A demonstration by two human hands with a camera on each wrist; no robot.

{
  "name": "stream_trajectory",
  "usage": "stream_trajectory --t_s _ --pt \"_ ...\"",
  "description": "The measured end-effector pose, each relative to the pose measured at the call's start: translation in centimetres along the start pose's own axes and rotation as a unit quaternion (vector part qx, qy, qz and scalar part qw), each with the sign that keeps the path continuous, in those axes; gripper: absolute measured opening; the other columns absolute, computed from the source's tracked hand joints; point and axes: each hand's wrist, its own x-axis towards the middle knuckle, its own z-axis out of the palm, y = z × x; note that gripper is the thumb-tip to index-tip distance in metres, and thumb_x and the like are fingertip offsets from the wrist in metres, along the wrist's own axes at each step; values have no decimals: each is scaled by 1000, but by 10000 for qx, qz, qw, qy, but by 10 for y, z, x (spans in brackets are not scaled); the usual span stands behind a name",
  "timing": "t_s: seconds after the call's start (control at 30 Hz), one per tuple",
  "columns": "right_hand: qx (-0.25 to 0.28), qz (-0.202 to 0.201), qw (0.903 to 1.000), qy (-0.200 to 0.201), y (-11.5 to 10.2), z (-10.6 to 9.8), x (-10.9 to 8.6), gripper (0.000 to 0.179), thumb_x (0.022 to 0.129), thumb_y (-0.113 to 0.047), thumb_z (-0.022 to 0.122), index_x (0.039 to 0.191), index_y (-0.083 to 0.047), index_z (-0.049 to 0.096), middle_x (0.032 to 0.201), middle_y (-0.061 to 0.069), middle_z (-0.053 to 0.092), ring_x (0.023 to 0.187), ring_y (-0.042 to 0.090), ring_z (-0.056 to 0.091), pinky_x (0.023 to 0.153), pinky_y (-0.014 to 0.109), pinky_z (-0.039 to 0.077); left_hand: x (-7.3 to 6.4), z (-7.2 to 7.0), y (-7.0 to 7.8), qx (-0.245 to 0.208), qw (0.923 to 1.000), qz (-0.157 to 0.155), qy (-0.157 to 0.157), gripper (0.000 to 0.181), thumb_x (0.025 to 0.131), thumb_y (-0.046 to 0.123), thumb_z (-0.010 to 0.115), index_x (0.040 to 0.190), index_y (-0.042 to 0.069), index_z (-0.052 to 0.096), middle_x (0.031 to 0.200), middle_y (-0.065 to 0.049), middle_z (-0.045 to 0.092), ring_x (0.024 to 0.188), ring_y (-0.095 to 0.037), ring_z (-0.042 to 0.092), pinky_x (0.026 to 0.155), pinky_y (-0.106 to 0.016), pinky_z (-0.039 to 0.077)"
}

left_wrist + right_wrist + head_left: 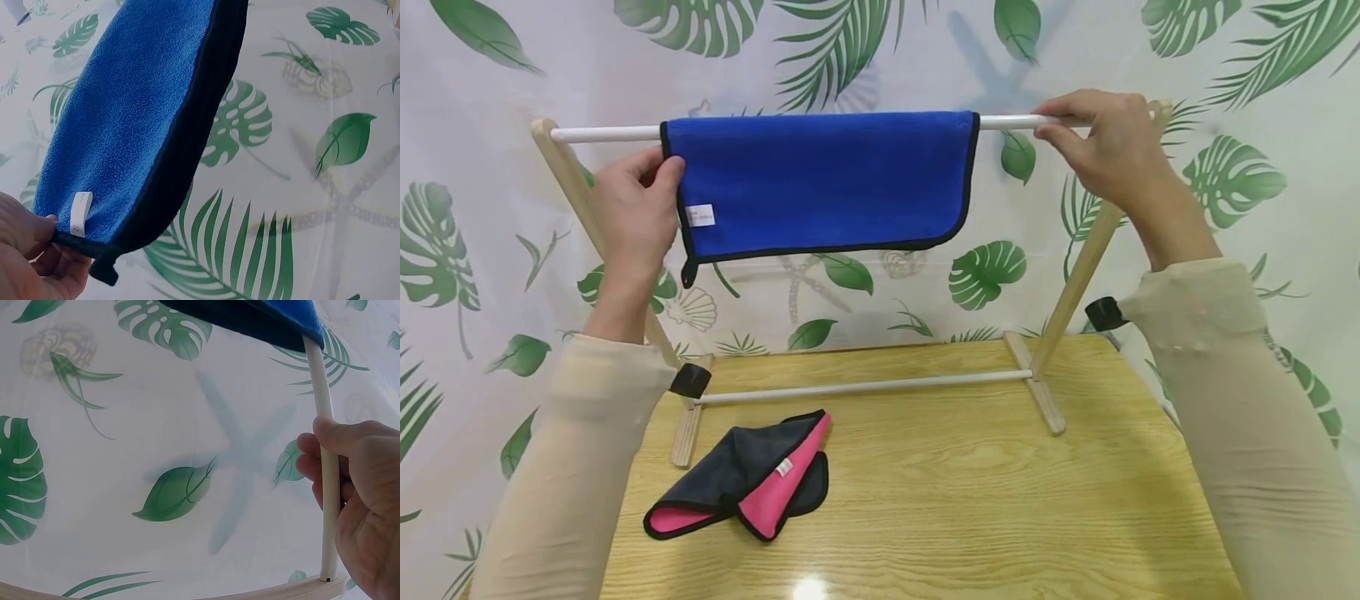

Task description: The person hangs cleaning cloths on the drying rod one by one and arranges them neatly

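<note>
A blue towel (827,179) with black edging, a small white label and a corner loop hangs folded over the white top bar (606,134) of a wooden rack. My left hand (638,204) pinches the towel's left edge just below the bar. In the left wrist view the thumb and fingers of that hand (44,253) hold the black border beside the label. My right hand (1101,142) grips the bar to the right of the towel, near the rack's end. The right wrist view shows its thumb and fingers around the white bar (322,394), apart from the towel.
A crumpled grey and pink cloth (745,475) lies on the wooden table (970,500), front left. The rack's wooden legs (1075,275) stand at the back, joined by a low white rod (865,387). Behind hangs a leaf-print curtain (910,292).
</note>
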Motion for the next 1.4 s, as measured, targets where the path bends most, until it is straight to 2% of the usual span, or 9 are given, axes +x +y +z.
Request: stream_trajectory --t_s 0.2,0.47,0.63,0.87,1.1,1.3,1.4 --pt "57 14 10000 57 -1 -2 -1 26 103 -11 66 123 5 72 122 22 71 109 36 66 86 30 40 6 -12 -7 104 9997 -193 53 34 107 28 58 131 8 72 114 -12 72 88 -10 62 83 -21 53" --pt "78 -20 10000 43 0 -1 -2 27 103 -11 65 124 5 71 122 21 71 112 37 67 84 25 38 12 -31 -15 401 9971 -543 365 36 106 32 58 133 12 72 122 -11 72 93 -11 64 93 -24 55" --pt "85 -31 9999 49 0 0 -1 26 103 -11 66 123 5 71 121 21 71 113 38 67 84 27 38 14 -38 -19 467 9950 -681 561 34 105 30 59 133 13 72 127 -11 72 96 -9 65 95 -24 54" --pt "88 -34 10000 13 0 1 -1 26 103 -10 66 123 4 71 121 20 71 114 37 67 86 26 39 16 -45 -25 659 9909 -731 918 31 104 28 62 128 13 75 118 -8 75 89 -7 63 88 -20 54" --pt "154 -7 9999 34 0 1 -1 25 101 -8 68 122 5 72 121 23 71 113 42 66 95 48 40 18 -50 -29 591 9887 -690 1190 27 101 24 67 124 13 77 111 -2 77 80 -1 62 81 -14 53" --pt "180 16 9998 32 -1 0 -1 24 101 -8 68 121 5 72 121 23 71 115 42 66 97 49 39 17 -53 -30 293 9879 -757 1320 25 99 22 70 121 13 78 105 2 77 78 0 63 80 -14 53" --pt "177 31 9998 31 -1 0 -1 25 101 -8 68 122 5 72 121 23 71 116 42 65 99 50 38 18 -55 -29 137 9868 -800 1400 24 98 21 72 119 12 79 96 6 74 75 2 61 79 -14 53"
